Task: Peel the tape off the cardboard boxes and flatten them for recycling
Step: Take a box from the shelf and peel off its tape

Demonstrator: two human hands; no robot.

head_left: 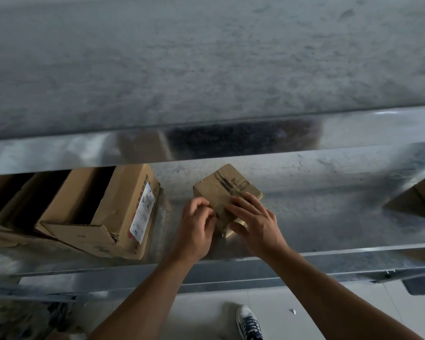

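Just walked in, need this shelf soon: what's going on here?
A person is working on a small box on the metal shelf. The right hand presses flat on its top while the left hand pinches its near edge with curled fingers, apparently picking at its tape. It is not yet flattened. A large open box lies to the left.

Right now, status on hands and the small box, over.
Left hand pinching near edge of small box. Right hand flat on top, steadying. Tape on, not flattened. Large open box at left, apart.
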